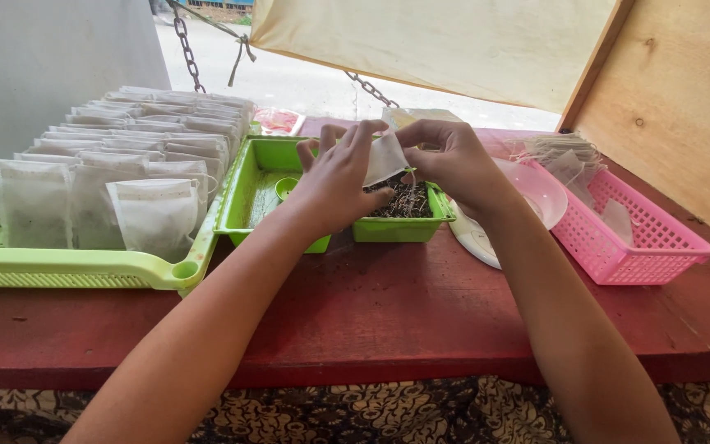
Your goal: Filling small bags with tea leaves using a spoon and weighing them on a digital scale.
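My left hand (337,181) and my right hand (452,162) hold one small white paper pouch (384,158) between them, above a green box (399,227) filled with dark dried shreds (404,200). Both hands pinch the pouch's edges, the left from the left side and the right from above and to the right. A small green scoop (286,187) lies in the green tub (248,205) just left of my left hand.
A light green tray (67,270) at the left holds several rows of filled white pouches (125,164). A pink basket (643,238) with flat empty pouches (564,156) stands at the right beside a white plate (536,193). All rest on a red wooden table (396,312).
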